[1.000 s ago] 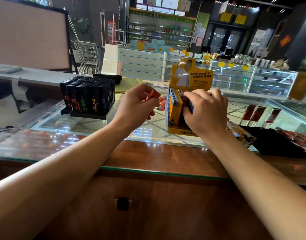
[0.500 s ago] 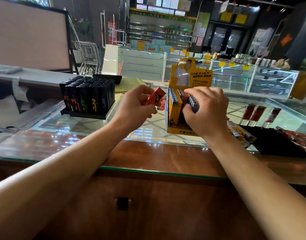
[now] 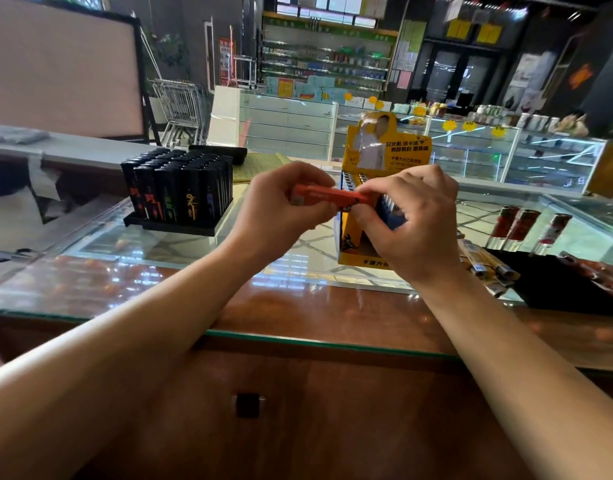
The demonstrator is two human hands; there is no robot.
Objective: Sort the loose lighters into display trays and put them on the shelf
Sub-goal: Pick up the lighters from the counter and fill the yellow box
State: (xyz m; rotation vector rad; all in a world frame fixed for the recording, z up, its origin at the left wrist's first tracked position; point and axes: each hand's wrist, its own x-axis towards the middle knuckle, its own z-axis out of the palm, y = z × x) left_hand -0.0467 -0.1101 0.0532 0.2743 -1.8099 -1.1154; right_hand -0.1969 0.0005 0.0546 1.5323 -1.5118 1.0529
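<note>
Orange lighter [image 3: 331, 198] lies level between my two hands, in the air in front of the yellow display tray [image 3: 348, 237]. My left hand [image 3: 284, 209] pinches one end, my right hand [image 3: 410, 220] pinches the other, fingers curled. Judgement: light, rigid plastic shell, smooth and likely slippery. Best hold is across the flat sides mid-body. The slots lie just beyond my right fingers.

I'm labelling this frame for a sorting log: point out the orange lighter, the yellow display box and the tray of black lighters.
orange lighter [image 3: 329, 196]: head view, middle of its body between the two hands.
yellow display box [image 3: 348, 233]: head view, its left side wall.
tray of black lighters [image 3: 180, 227]: head view, front edge of the black base.
</note>
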